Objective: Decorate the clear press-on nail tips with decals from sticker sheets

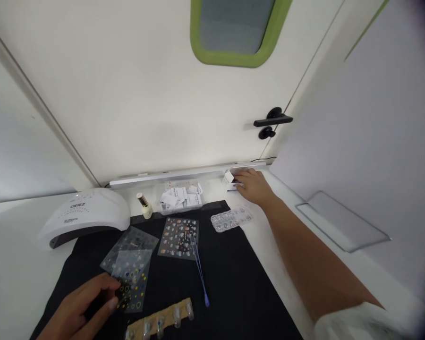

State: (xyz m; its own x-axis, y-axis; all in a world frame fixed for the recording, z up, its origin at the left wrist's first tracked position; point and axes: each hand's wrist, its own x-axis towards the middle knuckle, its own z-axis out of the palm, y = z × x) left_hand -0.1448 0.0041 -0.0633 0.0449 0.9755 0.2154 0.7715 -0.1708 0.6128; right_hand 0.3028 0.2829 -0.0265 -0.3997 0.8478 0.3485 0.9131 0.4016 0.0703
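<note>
At the back of the table my right hand (pixel 252 185) is at a small white box (pixel 228 177) with its flap up. Its fingertips are hidden at the box, so I cannot tell what they hold. My left hand (pixel 88 302) is at the lower left, thumb and forefinger apart, beside a clear sticker sheet (pixel 139 283) with yellow and blue shapes. Above that sheet lies another clear sheet (pixel 134 242). A strip of false nail tips (pixel 161 321) lies in front, and blue-handled tweezers (pixel 200 274) rest partly on a patterned sticker sheet (pixel 173 241).
A white nail lamp (pixel 88 212) stands at the left, with a nail polish bottle (pixel 145 206) beside it. A clear tray (pixel 181 198) holds white packets. A clear case of small gems (pixel 231 219) lies at the right edge of the black cloth (pixel 241 283). A door with a black handle (pixel 273 122) rises behind.
</note>
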